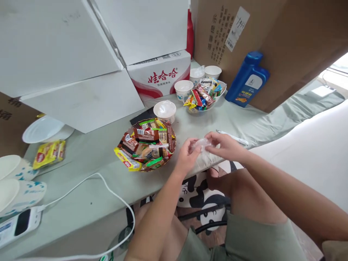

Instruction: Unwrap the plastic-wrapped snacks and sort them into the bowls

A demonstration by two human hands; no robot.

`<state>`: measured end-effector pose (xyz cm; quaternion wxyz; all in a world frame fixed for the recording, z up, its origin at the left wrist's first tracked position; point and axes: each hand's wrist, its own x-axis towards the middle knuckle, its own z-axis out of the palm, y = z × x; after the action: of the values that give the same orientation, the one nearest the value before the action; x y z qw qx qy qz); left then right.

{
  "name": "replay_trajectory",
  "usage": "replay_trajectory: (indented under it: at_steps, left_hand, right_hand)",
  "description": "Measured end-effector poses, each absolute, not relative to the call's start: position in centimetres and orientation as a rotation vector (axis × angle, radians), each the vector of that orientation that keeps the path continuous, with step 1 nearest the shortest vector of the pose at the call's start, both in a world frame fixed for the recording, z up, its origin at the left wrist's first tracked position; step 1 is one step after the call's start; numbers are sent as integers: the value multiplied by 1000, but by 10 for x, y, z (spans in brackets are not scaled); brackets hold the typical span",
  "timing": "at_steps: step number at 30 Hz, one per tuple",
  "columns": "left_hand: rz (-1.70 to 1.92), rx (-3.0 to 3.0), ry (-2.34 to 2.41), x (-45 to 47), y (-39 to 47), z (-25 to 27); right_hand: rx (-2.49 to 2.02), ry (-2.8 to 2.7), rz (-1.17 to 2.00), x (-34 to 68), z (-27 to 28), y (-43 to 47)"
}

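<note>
A crumpled piece of clear plastic film is held between both hands at the table's front edge. My left hand pinches its left side, fingers closed. From the right, my right hand has thumb and fingers closed on the other side. Left of my hands stands a gold-rimmed bowl heaped with wrapped snacks. A white pen lies just behind my right hand. Behind the bowl is a paper cup with clear plastic in it.
Farther back are a second bowl of sweets, more paper cups, a blue bottle, and white and brown cartons. At left lie a yellow snack packet, paper bowls and a power strip with a trailing white cable.
</note>
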<state>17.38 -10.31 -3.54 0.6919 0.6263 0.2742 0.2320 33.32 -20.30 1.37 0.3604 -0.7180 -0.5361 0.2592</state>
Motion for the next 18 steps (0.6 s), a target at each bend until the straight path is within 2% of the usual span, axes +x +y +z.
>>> replay_trajectory:
  at_steps: [5,8,14,18]
  left_hand:
    - [318,1328,575,173,-111,-39]
    - [206,1364,500,175,-111,-43]
    - [146,1305,503,177,-106,-42]
    - [134,1332,461,177,-101,-41]
  right_hand:
    - [-1875,-1369,287,345,64,-131]
    - [-1874,-1477,194,346,82,-61]
    - [-2142,-1927,163,344,62,50]
    - [-2111,-2302,208,347,38,91]
